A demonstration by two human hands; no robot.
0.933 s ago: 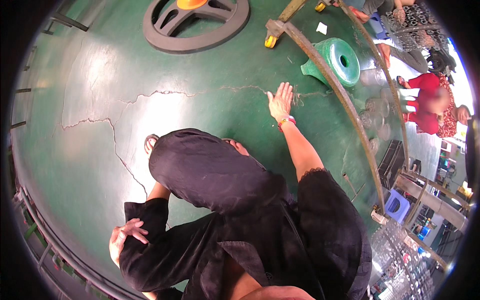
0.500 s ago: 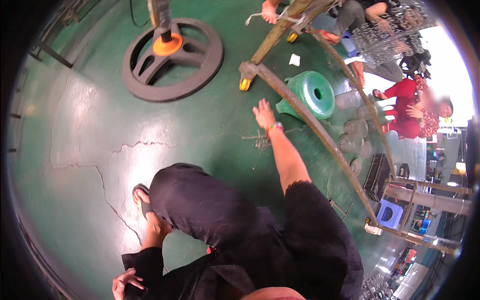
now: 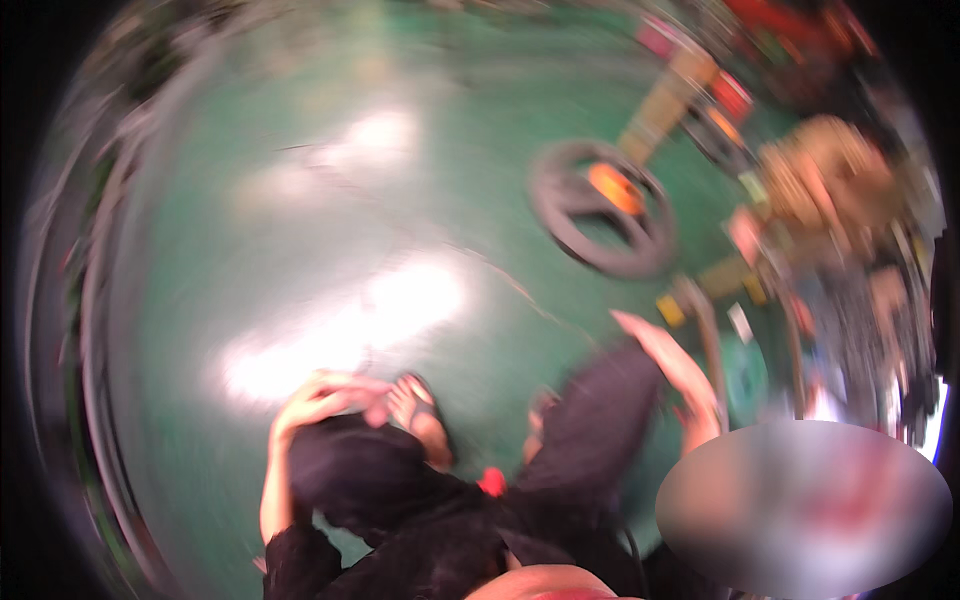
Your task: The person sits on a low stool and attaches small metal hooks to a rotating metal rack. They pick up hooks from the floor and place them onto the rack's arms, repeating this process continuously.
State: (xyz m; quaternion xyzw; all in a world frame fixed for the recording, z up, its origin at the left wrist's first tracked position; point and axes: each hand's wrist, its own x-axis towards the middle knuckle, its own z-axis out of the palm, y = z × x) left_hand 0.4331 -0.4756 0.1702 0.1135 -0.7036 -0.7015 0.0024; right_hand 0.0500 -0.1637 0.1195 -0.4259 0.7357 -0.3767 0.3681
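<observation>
My left hand (image 3: 325,397) is over my left knee, above the dark trouser leg (image 3: 350,460). Its fingers stretch toward the right, and nothing shows in them. By the outer side of my right knee (image 3: 610,400) is my right hand (image 3: 668,350), fingers extended forward and holding nothing I can see. Motion blur softens both hands. Between my knees, my sandalled foot (image 3: 425,425) rests on the green floor (image 3: 480,330).
A grey spoked wheel-like base (image 3: 550,205) with an orange hub (image 3: 616,188) stands ahead to the right. Beyond my right hand are a metal frame with a yellow caster (image 3: 670,311) and a green round object (image 3: 742,375). Blurred clutter lines the right side.
My view has swung left, so the wheel-like base now appears farther right. My right hand has drawn back from near the green object to beside my knee. My left hand is now over my left knee.
</observation>
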